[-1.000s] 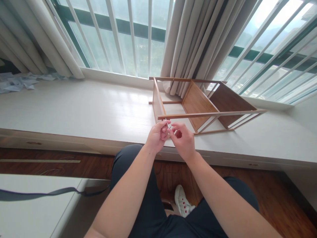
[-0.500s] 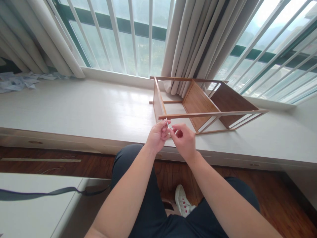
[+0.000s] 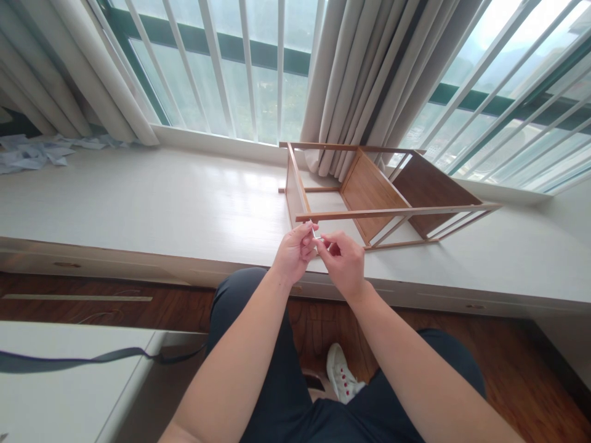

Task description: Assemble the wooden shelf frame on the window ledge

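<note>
A small L-shaped metal hex key is at the near left end of a wooden shelf frame, which lies on its side. My left hand is closed around the key's upper part, fingertips right below the end of the frame's front rail. From the right, my right hand pinches the key's other arm between thumb and forefinger. The key's upper tip is close under the rail; whether it sits in a screw I cannot tell. Brown panels span the frame's inside.
The frame lies on a pale window ledge, against a grey curtain and barred windows. Paper scraps lie at the far left. Below are my knees, a white shoe and a dark strap on a white surface.
Almost nothing differs. The hex key shows a slightly different angle between my fingers; both hands and the wooden frame stay in place.
</note>
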